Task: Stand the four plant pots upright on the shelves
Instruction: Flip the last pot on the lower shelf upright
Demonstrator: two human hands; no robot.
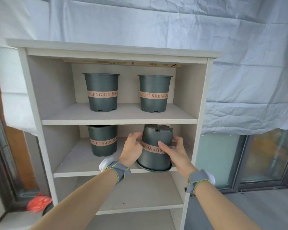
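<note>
Two dark green plant pots with a pink band stand upright on the top shelf (120, 119), one at the left (101, 92) and one at the right (154, 93). A third pot (103, 140) stands upright at the left of the second shelf (83, 163). At the right of that shelf, a fourth pot (155, 156) is upside down and tilted, its rim lifted off the shelf at the front edge. My left hand (133, 150) grips its left side and my right hand (175, 150) grips its right side.
The pale wooden shelf unit has an empty third shelf (140, 196) below. A wrinkled white sheet (239, 63) hangs behind. A red plastic bag (38, 203) lies on the floor at the left. Glass doors (264, 156) are at the right.
</note>
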